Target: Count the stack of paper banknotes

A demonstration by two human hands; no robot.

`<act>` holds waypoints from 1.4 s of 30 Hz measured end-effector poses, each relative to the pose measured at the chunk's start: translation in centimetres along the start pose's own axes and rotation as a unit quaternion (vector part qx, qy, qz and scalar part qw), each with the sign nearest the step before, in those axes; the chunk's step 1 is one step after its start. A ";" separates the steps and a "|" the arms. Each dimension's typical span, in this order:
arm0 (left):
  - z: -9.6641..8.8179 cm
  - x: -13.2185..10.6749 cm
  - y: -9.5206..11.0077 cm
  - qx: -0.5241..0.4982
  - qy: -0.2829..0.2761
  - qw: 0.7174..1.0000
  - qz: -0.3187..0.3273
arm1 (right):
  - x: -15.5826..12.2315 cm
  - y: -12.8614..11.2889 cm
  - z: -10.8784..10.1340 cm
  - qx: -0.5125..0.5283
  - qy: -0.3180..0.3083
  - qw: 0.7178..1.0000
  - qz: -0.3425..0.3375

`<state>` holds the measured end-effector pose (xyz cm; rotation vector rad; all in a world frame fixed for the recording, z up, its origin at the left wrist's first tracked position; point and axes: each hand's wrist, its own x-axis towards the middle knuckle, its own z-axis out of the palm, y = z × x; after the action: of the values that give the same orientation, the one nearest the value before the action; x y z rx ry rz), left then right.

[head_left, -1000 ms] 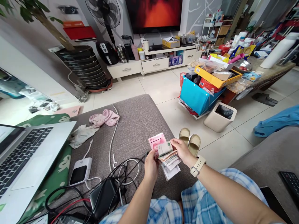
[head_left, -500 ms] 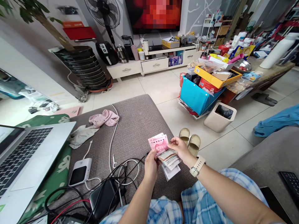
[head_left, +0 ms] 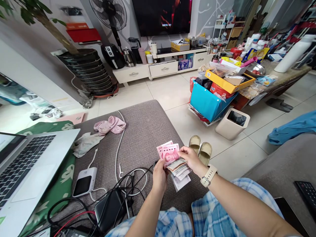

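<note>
My left hand [head_left: 160, 176] is closed on a bundle of folded banknotes [head_left: 179, 168], its thumb on top near the pink notes. My right hand [head_left: 191, 158] pinches the right edge of a pink 100 banknote [head_left: 171, 154] at the far side of the bundle. Behind that note, another pink note shows offset to the left. Paler notes fan out below, towards my lap, with a greyish one lowest. How many notes there are I cannot tell. A watch with a cream strap [head_left: 209, 175] is on my right wrist.
On the grey sofa seat [head_left: 145, 125] lie tangled black cables, a black power brick [head_left: 110, 209], a white device with a dark screen [head_left: 85, 182], a pink cloth [head_left: 110, 125] and a laptop [head_left: 32, 174]. Slippers [head_left: 204, 153] and a beige bin [head_left: 232, 124] stand on the floor.
The front pink note has shifted slightly right, so more of the pink note behind it shows at the left. Both hands stay nearly in place. The television picture has changed.
</note>
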<state>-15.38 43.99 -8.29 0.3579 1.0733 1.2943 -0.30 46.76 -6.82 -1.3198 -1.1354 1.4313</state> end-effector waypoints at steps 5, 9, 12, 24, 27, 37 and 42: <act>-0.4 0.3 -0.4 0.009 0.021 1.000 -0.008 | 0.0 0.0 0.0 0.012 -0.007 1.000 0.002; -0.5 0.5 -0.5 0.011 0.021 1.000 -0.001 | 0.1 0.1 0.0 0.013 -0.010 1.000 0.009; -0.4 0.6 -0.5 0.014 0.018 1.000 0.001 | 0.1 0.2 0.0 0.019 -0.012 1.000 0.012; -0.2 0.4 -0.3 0.018 0.018 1.000 0.000 | 0.1 0.3 -0.1 0.009 -0.013 1.000 0.004; -0.3 0.5 -0.3 0.018 0.020 1.000 0.005 | 0.1 0.3 -0.1 0.010 -0.014 1.000 0.004; -0.8 0.9 -0.8 0.019 0.011 1.000 0.003 | 0.2 0.4 -0.1 0.019 -0.018 1.000 0.015; -0.7 0.9 -0.8 0.021 0.010 1.000 0.005 | 0.2 0.5 -0.1 0.018 -0.015 1.000 0.008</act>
<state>-15.54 44.37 -9.60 0.3828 1.1189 1.2891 -0.26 46.90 -7.35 -1.2891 -1.1155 1.4810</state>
